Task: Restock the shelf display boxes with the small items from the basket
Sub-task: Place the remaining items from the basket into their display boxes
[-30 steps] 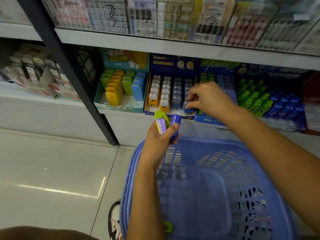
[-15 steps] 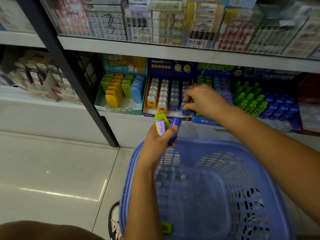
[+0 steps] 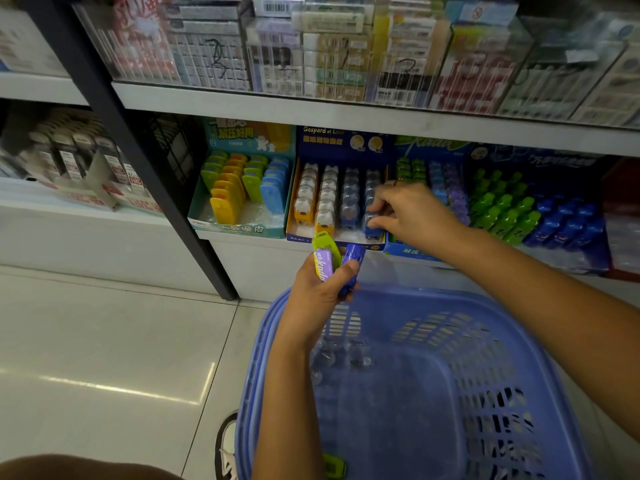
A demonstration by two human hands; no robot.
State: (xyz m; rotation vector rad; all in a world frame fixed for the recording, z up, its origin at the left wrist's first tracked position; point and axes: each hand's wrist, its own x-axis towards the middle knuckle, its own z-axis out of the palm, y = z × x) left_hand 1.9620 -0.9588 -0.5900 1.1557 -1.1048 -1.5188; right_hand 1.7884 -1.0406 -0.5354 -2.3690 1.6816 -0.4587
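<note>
A blue plastic basket (image 3: pixel 519 341) stands on the floor below the shelf, with a few clear-topped small items (image 3: pixel 346 355) and a green one (image 3: pixel 334 465) inside. Above its rim my left hand (image 3: pixel 318 292) grips a bunch of small items: a green one (image 3: pixel 323 242), a purple one (image 3: pixel 323 266) and a blue one (image 3: pixel 353 261). My right hand (image 3: pixel 412 213) reaches into the dark blue display box (image 3: pixel 343 143) and pinches a blue clear-topped item (image 3: pixel 372 225) at the front of its right row.
A teal box of yellow, green and blue items (image 3: pixel 242 192) stands to the left. Boxes of green and blue items (image 3: pixel 530 209) stand to the right. A black upright post (image 3: pixel 138 161) divides the shelves. My shoe (image 3: pixel 228 448) is beside the basket on the tiled floor.
The view has tilted up slightly. My right hand has shifted a little at the front of the dark blue box's right row. My left hand keeps its bunch of items.
</note>
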